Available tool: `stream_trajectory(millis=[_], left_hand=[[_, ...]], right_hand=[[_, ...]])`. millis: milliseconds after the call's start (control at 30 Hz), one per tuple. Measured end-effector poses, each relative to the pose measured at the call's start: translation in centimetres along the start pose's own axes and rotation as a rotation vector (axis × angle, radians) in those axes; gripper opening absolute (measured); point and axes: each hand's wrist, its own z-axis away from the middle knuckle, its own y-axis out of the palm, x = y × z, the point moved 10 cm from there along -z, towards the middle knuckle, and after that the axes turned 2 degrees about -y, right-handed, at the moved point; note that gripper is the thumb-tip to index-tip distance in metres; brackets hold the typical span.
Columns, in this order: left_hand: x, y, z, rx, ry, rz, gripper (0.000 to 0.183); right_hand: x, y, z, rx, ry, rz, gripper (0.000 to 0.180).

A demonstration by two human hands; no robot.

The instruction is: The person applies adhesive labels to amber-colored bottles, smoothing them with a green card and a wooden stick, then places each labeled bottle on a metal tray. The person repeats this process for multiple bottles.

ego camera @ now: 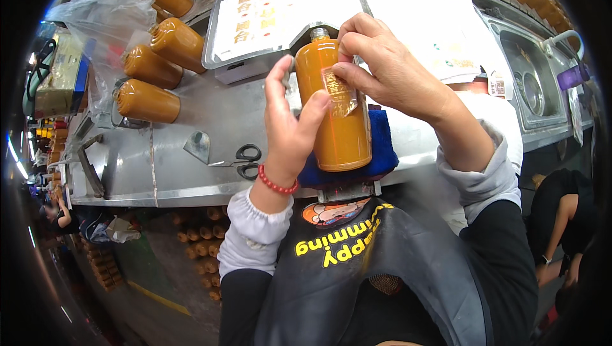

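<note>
A glazed brown bottle (330,140) lies before me on a blue cloth pad (385,140), its threaded neck pointing away against a metal bracket (306,34). On its upper side sits a clear film (345,106) with gold characters, and a thin red light line runs lengthwise along the bottle. My right hand (387,64) pinches the film's upper edge between thumb and fingers. At the bottle's left side, my left hand (287,126) has its fingers spread and its thumb tip over the bottle by the film. A red bead bracelet (277,186) circles that wrist.
Black-handled scissors (244,160) and a metal scraper plate (197,146) lie left on the steel bench (181,188). Brown bottles (149,101) stand beyond. A metal tray (210,47) holds printed sheets (267,6). A sink (528,88) and a bending person (564,202) are at right.
</note>
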Motion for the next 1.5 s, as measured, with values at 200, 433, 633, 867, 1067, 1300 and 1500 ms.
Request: stream_trajectory(millis=[200, 433, 633, 867, 1067, 1300, 1500], left_hand=[[0.4, 0.7, -0.9, -0.017, -0.017, 0.018, 0.074], [0.8, 0.4, -1.0, 0.007, -0.04, 0.019, 0.072], [-2.5, -0.5, -0.2, -0.054, 0.308, -0.143, 0.049], [-3.5, 0.5, 0.3, -0.005, 0.359, -0.423, 0.036], [-2.0, 0.1, -0.3, 0.045, 0.202, -0.158, 0.052], [-0.1, 0.5, -0.5, 0.012, 0.032, -0.147, 0.081], [0.2, 0.5, -0.4, 0.049, -0.028, -0.062, 0.082]], right_hand=[[3.7, -2.0, 3.1, -0.122, -0.229, 0.053, 0.045], [3.5, -1.6, 6.6, -0.049, -0.168, -0.014, 0.04], [2.2, -1.5, 4.8, -0.17, -0.143, 0.052, 0.036], [1.7, -0.1, 4.6, -0.176, -0.068, 0.034, 0.039], [1.3, 0.0, 4.7, -0.179, -0.017, -0.003, 0.038], [1.7, 0.4, 5.0, -0.188, 0.031, 0.011, 0.04], [1.9, 0.5, 5.3, -0.173, 0.064, 0.015, 0.043]])
